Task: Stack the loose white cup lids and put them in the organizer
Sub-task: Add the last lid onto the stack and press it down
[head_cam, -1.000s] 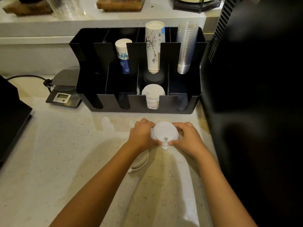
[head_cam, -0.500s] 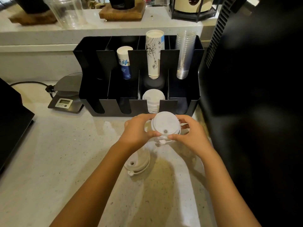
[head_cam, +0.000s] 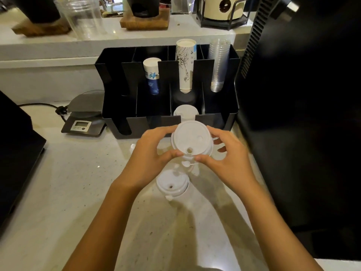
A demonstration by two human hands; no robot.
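A stack of white cup lids (head_cam: 191,140) hangs above the counter, just in front of the black organizer (head_cam: 134,125). My left hand (head_cam: 154,153) grips its left side and my right hand (head_cam: 224,155) grips its right side, thumbs near the front tab. Below them, a loose white lid (head_cam: 172,185) lies flat on the counter. Inside the organizer's front middle slot stands another stack of white lids (head_cam: 185,112), partly hidden by the held stack.
The organizer's back slots hold blue-printed paper cups (head_cam: 152,77), tall printed paper cups (head_cam: 185,63) and clear plastic cups (head_cam: 217,63). A small digital scale (head_cam: 82,124) sits to its left. A big black machine (head_cam: 302,114) stands on the right, a dark appliance (head_cam: 17,145) at the left.
Both hands have lifted the lid stack off the counter and carried it up toward the organizer's front. The loose lid on the counter is now uncovered.
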